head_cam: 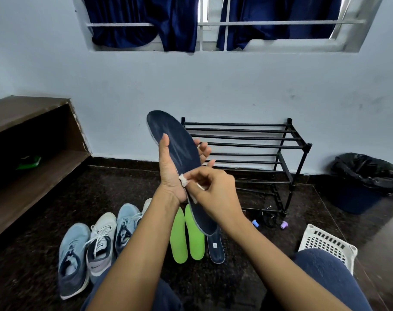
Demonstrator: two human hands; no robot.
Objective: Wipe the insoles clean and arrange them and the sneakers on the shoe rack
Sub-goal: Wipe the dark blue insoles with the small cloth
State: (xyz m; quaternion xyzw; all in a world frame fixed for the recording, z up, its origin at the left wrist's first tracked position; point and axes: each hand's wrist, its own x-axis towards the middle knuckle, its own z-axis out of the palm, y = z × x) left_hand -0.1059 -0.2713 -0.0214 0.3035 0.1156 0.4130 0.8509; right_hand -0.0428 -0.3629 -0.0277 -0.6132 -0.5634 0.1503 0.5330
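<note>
My left hand (169,173) holds a dark blue insole (179,144) upright in front of me, thumb on its face and fingers behind it. My right hand (213,191) pinches a small white wipe (184,180) against the insole's lower part. On the floor below lie two bright green insoles (186,234) side by side and a second dark blue insole (217,248). Three sneakers (99,241), light blue and white, stand in a row to the left. The black metal shoe rack (258,149) stands against the wall behind the held insole, its bars bare.
A brown wooden shelf unit (34,140) fills the left side. A blue bin with a black liner (366,182) sits at the right wall. A white plastic basket (328,243) is by my right knee. Small caps and a dark object (267,217) lie near the rack's foot.
</note>
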